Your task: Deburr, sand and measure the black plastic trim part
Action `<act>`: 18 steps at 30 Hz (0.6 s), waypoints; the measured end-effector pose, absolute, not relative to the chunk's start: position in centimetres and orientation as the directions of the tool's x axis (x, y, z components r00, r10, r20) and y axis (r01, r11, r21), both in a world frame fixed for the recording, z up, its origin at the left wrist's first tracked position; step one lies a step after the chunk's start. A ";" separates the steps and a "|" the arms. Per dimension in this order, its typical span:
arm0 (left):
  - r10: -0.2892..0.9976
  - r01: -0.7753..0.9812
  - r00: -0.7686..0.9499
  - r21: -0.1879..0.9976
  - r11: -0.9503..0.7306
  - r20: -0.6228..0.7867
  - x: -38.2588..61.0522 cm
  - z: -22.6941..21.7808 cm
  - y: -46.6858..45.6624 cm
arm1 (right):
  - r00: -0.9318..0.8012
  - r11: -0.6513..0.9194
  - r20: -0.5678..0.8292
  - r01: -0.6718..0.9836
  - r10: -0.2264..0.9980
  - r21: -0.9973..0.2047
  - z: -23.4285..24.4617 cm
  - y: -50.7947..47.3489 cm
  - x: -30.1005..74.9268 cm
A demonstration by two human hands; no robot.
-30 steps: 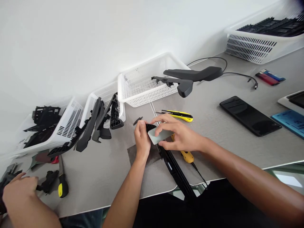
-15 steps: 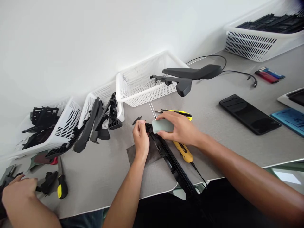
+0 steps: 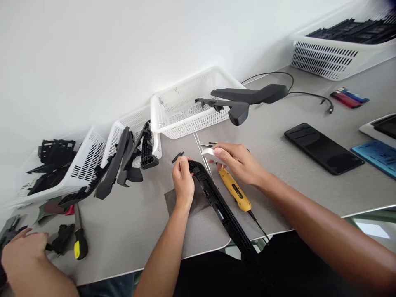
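My left hand [image 3: 183,181] is closed on the upper end of a long black plastic trim piece [image 3: 221,206], which slants down toward my lap. My right hand [image 3: 241,161] pinches a pale, flat, slightly curved piece [image 3: 210,154], white on the side that shows. This pale piece is held apart from the trim, just right of its upper end. Below my right hand lies a yellow corded hand tool [image 3: 235,192]. A cutter knife [image 3: 208,144] is mostly hidden behind my right hand. A small black part [image 3: 177,156] rests beyond my left hand.
White baskets [image 3: 185,132] line the wall, with dark plastic parts [image 3: 250,95] across them. A dark cloth [image 3: 173,200] lies under my left wrist. Phone [image 3: 323,148] and lighters [image 3: 349,97] are right. Another person's hand [image 3: 26,247] works at left near a screwdriver [image 3: 81,239].
My right hand has lifted the pale piece off the trim's upper end and tilted it, shifting slightly right. More of the yellow corded tool shows. My left hand keeps its hold.
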State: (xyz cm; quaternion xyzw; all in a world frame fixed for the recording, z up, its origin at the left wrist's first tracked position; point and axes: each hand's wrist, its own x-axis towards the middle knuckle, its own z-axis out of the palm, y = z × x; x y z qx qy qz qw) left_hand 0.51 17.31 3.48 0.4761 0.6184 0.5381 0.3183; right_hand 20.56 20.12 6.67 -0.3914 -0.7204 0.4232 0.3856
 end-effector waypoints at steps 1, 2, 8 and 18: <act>0.933 0.247 -0.338 0.968 -0.042 0.127 0.5 3.5 17.3 | -0.466 0.308 0.190 0.190 0.864 -0.932 6.9 20.0 20.5; 0.933 0.251 -0.328 0.966 -0.061 0.144 0.5 3.5 17.3 | -0.536 0.265 0.145 0.154 0.832 -0.952 7.0 19.8 20.4; 0.937 0.264 -0.280 0.955 -0.135 0.210 0.8 4.0 16.9 | -0.647 -0.064 -0.105 0.086 0.755 -0.994 7.1 19.7 20.3; 0.938 0.300 -0.274 0.945 -0.128 0.214 1.2 4.2 16.3 | -0.454 -0.073 -0.115 0.111 0.884 -0.991 7.3 20.4 21.2</act>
